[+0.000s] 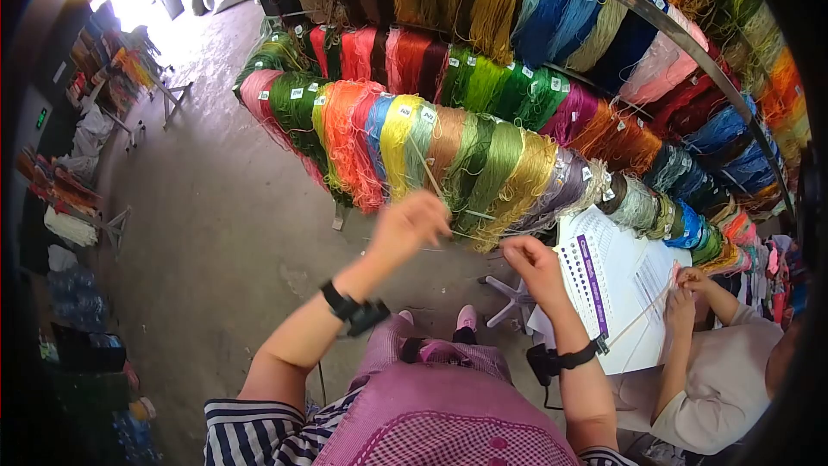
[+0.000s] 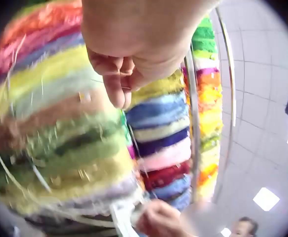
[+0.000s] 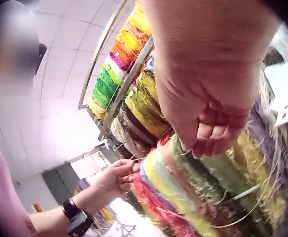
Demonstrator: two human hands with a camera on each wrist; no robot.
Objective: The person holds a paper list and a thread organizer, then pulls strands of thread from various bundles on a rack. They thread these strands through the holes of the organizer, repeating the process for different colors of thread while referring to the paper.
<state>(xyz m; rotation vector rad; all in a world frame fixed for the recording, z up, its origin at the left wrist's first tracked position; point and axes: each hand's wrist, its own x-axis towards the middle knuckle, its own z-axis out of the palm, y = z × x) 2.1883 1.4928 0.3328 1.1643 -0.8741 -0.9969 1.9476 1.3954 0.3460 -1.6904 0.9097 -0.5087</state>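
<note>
Left grip [image 1: 410, 226] on strand [image 3: 142, 160] — beside skeins [image 1: 500, 160]

Black wrist cameras [image 1: 355, 311] and striped navy-and-white sleeves [image 1: 252, 431] lie behind each grip [image 1: 410, 229], with pink checked clothing [image 1: 448, 410] and pink shoes [image 1: 467, 318].

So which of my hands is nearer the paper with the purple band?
Your right hand. It is just beside the left edge of the paper with the purple band; your left hand is farther left, by the hanging yarn.
</note>
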